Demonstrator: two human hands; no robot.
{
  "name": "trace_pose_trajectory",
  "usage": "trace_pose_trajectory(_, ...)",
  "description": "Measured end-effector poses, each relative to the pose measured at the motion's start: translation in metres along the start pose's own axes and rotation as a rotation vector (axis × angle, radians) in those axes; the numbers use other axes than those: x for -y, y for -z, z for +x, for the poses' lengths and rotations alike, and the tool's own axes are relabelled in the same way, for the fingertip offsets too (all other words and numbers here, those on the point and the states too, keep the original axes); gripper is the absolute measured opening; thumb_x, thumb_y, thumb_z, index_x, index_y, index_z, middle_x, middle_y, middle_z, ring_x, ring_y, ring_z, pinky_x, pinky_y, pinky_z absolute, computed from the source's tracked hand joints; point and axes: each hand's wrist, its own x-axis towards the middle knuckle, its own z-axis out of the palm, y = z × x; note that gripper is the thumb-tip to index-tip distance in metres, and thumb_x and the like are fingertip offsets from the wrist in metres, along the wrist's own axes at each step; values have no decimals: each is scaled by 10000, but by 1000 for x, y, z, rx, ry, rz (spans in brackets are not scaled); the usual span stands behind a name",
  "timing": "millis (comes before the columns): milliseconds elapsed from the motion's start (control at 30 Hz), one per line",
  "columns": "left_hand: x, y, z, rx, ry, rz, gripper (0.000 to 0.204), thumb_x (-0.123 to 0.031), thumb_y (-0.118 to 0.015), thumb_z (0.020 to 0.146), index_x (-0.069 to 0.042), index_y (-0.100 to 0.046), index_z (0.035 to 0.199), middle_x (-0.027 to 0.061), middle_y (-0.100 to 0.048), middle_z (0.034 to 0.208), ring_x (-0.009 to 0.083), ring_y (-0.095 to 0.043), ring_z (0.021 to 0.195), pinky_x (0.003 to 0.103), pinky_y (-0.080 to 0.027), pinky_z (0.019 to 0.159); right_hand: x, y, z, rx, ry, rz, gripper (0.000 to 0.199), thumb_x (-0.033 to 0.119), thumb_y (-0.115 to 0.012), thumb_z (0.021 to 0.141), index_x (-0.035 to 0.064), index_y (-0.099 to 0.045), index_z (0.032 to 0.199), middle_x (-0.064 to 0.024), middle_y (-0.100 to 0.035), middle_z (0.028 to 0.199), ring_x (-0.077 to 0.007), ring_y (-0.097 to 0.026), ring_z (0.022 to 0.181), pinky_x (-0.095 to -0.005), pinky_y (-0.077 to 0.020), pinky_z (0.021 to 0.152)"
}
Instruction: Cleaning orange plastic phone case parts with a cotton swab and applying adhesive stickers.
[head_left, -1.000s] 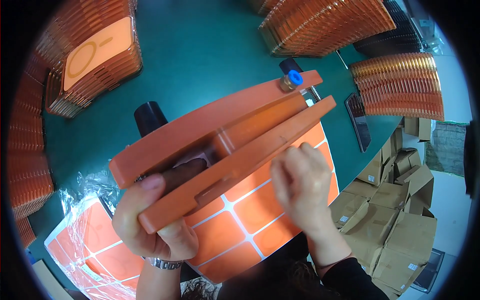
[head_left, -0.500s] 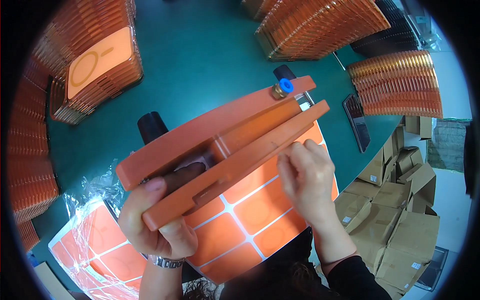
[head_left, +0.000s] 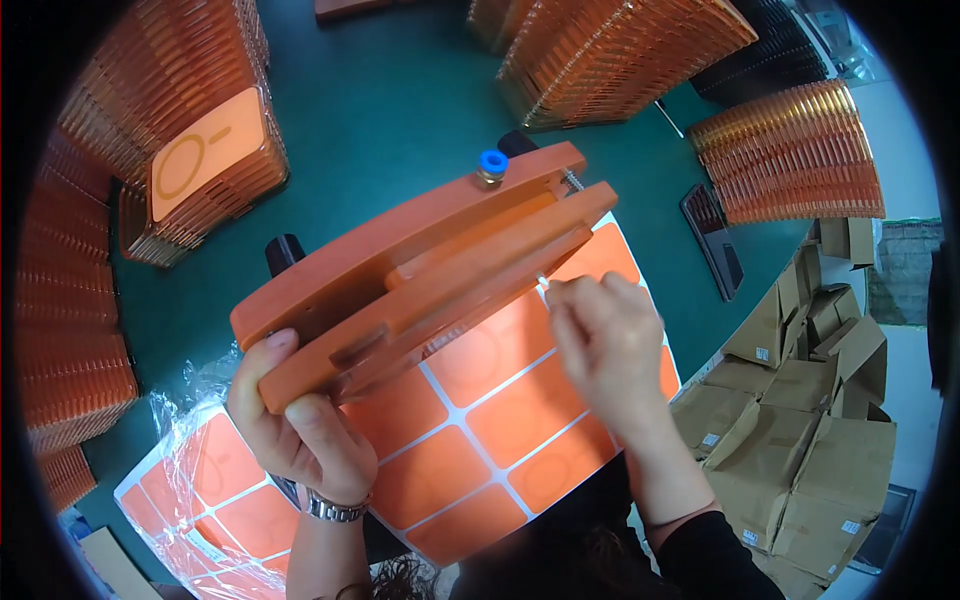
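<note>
My left hand [head_left: 305,425] grips the lower left end of an orange two-plate fixture [head_left: 440,265], thumb and fingers around its edge plate. The fixture is held tilted; it carries a blue-topped brass air fitting [head_left: 491,165], black knobs and a spring at its far end. A glossy, clear-edged piece shows along its underside, partly hidden. My right hand [head_left: 605,335] is closed in a pinch beside that underside, with a small white tip [head_left: 543,282] at its fingertips; the rest of it is hidden. Below both hands lies a sheet of orange rounded-square stickers [head_left: 520,425].
Stacks of orange clear-edged cases [head_left: 215,150] stand at the left, more [head_left: 620,60] at the back right. A dark phone [head_left: 712,240] lies by the green table's [head_left: 380,90] right edge. Plastic film covers another sticker sheet [head_left: 220,470]. Cardboard boxes [head_left: 780,430] sit at the right.
The fixture has shifted left and turned, so more of its underside shows. My right hand has moved slightly left, and a white tip now shows at its fingers.
</note>
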Motion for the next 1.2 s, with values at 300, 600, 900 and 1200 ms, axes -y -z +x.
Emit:
trace_pose_trajectory(300, 3, -5, -1, -12, 5, 10, 471, -390, -426, 1057, 10, -486, 1299, 139, -567, 1233, 212, -578, 1116, 348, -460, 962, 59, -14, -5, 42, 115, 23, 119, 40, -688, 742, 49, -654, 857, -39, -571, 688, -199, -525, 680, -359, -392, 590)
trace_pose_trajectory(600, 9, -1, 3, 27, 15, -39, 407, -320, -425, 1075, -8, -489, 1327, 112, -530, 1282, 171, -548, 1143, 298, -430, 984, -18, 65, 7, -108, -47, 194, 98, 30, -753, 785, 28, -693, 862, -61, -614, 794, -190, -539, 744, -314, -426, 669)
trace_pose_trajectory(900, 13, -6, 10, -38, 210, -176, 351, -252, -443, 1055, -21, -498, 1313, 88, -609, 1075, 39, -451, 513, 197, -331, 462, -16, 132, 64, -411, 36, 436, 57, -71, -609, 905, -18, -610, 925, -58, -580, 872, -102, -514, 764, -223, -395, 683)
trace_pose_trajectory(1200, -25, -7, 22, 7, 363, -393, 246, -168, -478, 1049, -17, -574, 1218, 37, -614, 1074, 94, -565, 937, 239, -464, 829, 43, 251, 272, -934, 723, 46, 104, 54, -714, 809, 32, -675, 902, -96, -654, 829, -257, -644, 794, -328, -510, 695)
